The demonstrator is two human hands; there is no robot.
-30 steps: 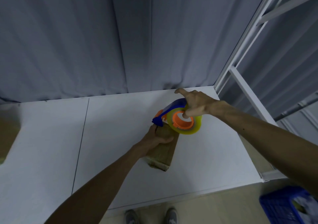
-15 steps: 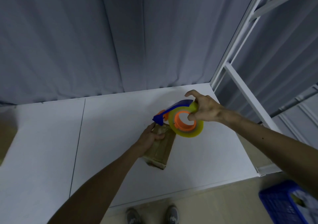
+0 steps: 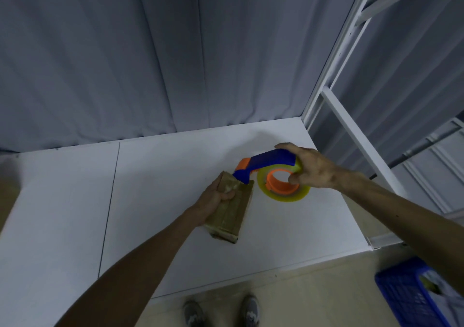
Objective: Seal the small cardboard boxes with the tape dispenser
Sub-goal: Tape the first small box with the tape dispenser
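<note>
While the cardboard box [image 3: 233, 213] lies flat on the table [image 3: 155, 176], left hand [image 3: 216, 198]: fingers curled over the box's far end, pinning it.
Right hand [image 3: 311, 168]: wrapped round the tape dispenser [image 3: 271, 159], to the box's right.
Dispenser nose [image 3: 242, 177]: touching the box's far end, beside the left hand.
Box axis: runs from that end toward the person; the pull likely follows it.

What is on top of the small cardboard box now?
The left hand grips the cardboard box at its far end, thumb across the top. The tape dispenser touches the far right corner with its blue nose. The top under the hand is hidden.
</note>
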